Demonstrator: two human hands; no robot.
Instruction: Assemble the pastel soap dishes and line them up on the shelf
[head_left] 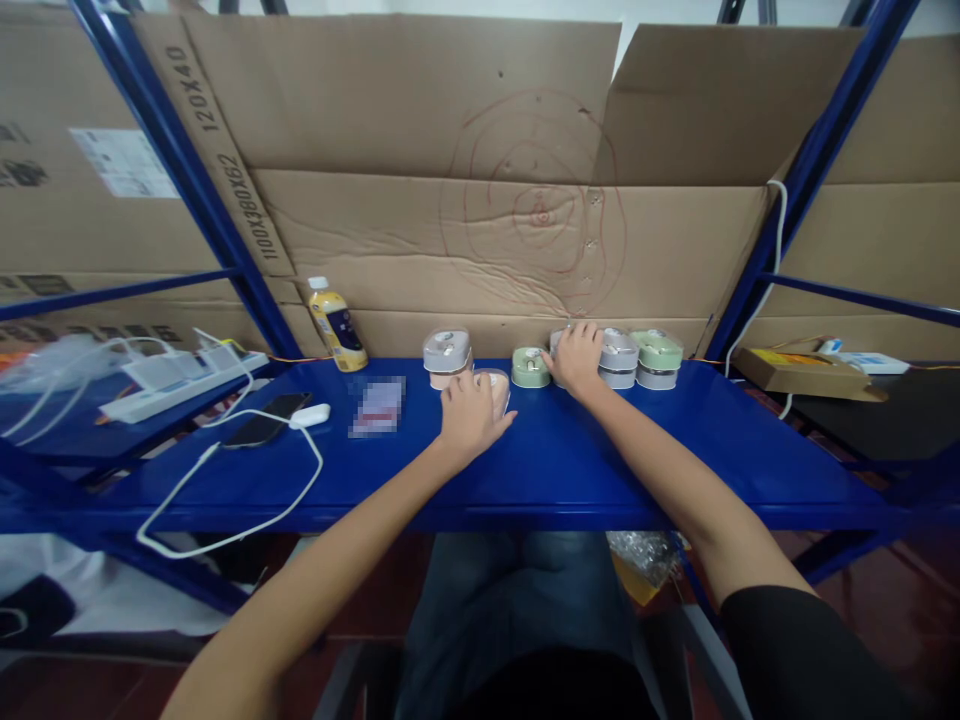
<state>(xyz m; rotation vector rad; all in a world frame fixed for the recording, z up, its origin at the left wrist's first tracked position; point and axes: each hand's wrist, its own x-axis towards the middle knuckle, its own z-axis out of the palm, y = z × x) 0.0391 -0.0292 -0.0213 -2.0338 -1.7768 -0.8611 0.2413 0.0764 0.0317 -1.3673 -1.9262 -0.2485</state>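
Observation:
Several small rounded boxes stand in a row at the back of the blue shelf. My left hand (pixel 471 415) is closed round a pink box (pixel 495 385) on the shelf, its fingers over the left side. Just behind it is a grey-lidded box (pixel 448 352) on top of a pink one. A low green box (pixel 531 367) lies between my hands. My right hand (pixel 578 358) is wrapped over a grey box (pixel 556 342), which it mostly hides. Right of that hand are a grey stack (pixel 619 357) and a green-topped stack (pixel 659 358).
On the blue shelf (pixel 525 480) at the left are a yellow bottle (pixel 339 326), a blurred-out card (pixel 377 406), a dark phone (pixel 268 420) and a white cable (pixel 319 470). Blue posts flank both sides; cardboard (pixel 360 220) stands behind. A power strip (pixel 184 386) lies far left.

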